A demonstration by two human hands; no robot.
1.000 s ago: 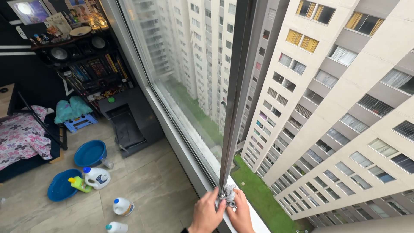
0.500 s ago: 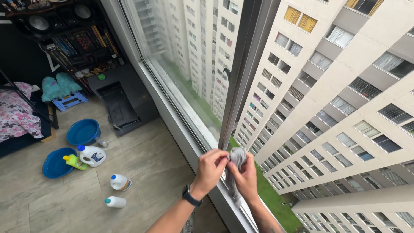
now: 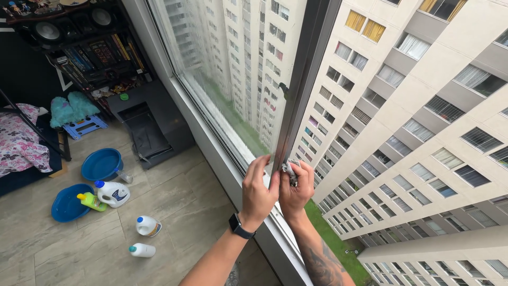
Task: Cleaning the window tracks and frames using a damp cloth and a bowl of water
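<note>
Cloth (image 3: 290,170): small grey wad at window frame (image 3: 296,100) edge, high over open drop | right hand (image 3: 294,191) grip pinching cloth; left hand (image 3: 259,193) fingers pressed on frame | risk: loosened pinch drops cloth outside; leaning weight over sill.

We've got our left hand (image 3: 258,191) on the inner side of the window frame (image 3: 296,95) and our right hand (image 3: 294,188) on the outer side, a rag (image 3: 289,170) in it. Left on the floor (image 3: 174,206): 2 basins (image 3: 100,163), 4 bottles (image 3: 114,193) between them and the window.
</note>
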